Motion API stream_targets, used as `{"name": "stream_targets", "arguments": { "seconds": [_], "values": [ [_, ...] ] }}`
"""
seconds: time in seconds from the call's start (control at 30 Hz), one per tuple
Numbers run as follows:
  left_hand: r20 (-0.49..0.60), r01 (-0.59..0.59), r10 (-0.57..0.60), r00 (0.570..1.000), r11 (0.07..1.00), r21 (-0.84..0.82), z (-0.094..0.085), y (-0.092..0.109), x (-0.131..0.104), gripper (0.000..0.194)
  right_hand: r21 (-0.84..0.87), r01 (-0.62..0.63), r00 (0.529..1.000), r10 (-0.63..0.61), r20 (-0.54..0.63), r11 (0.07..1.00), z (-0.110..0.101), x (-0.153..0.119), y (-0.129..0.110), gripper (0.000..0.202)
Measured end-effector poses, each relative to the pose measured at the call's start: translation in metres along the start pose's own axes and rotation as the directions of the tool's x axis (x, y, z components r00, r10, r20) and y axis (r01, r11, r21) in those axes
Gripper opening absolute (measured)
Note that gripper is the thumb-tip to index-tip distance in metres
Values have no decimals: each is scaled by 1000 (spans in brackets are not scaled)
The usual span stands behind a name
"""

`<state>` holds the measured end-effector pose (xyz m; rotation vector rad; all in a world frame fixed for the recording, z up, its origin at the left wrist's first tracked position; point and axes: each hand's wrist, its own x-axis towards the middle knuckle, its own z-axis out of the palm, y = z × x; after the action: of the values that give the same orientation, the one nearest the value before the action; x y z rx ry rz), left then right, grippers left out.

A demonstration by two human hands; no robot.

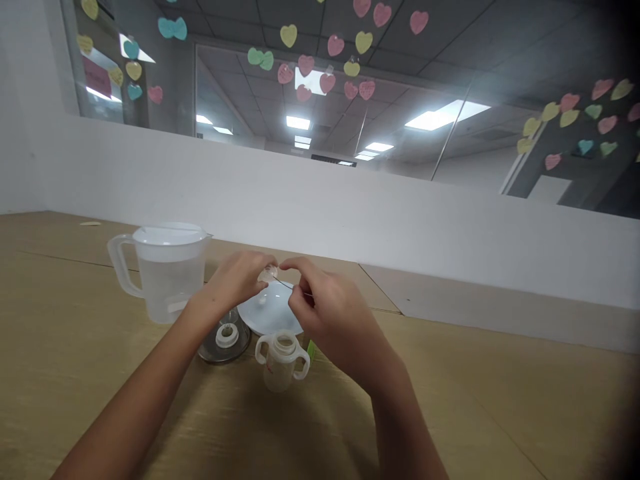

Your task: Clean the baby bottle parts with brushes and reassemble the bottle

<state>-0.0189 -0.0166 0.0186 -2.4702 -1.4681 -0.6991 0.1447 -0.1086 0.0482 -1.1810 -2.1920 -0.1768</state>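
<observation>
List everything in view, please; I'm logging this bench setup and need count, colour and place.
jug: 1, clear with white lid, left on table
teat: 1, clear, pinched between both hands
plate: 1, white, under the hands
bottle: 1, clear, two handles, open top, in front of plate
glass lid: 1, clear, white ring on it, left of bottle
table: 1, light wood
heart notes: many, pink, yellow, teal, on glass above
left hand: holds teat
right hand: fingertips at teat
</observation>
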Motion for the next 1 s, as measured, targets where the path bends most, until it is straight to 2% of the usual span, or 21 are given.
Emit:
{"name": "stream_targets", "arguments": {
  "seconds": [0.17, 0.37, 0.63, 0.83, 1.0],
  "values": [
    [4, -8, 8, 1000, 1000, 11, 1, 0, 1, 28, 15, 42, 998, -42, 55, 999, -1, -2, -4, 42],
    [10, -20, 20, 1000, 1000, 8, -1, 1, 0, 24, -1, 21, 995, -21, 94, 1000, -2, -2, -4, 38],
    [-18, -44, 45, 999, 998, 38, 2, 4, 0, 30, 2, -3, 999, 3, 43, 1000, 2, 0, -2, 39],
    [-65, -119, 115, 991, 992, -46, 2, 12, -3, 42, 20, -26, 1000, 26, 4, 999, 4, 3, 0, 36],
    [-51, -127, 121, 991, 981, -144, -3, 19, -6, 28, 62, -10, 1000, 8, 27, 998, 3, 4, 2, 32]
  ]
}}
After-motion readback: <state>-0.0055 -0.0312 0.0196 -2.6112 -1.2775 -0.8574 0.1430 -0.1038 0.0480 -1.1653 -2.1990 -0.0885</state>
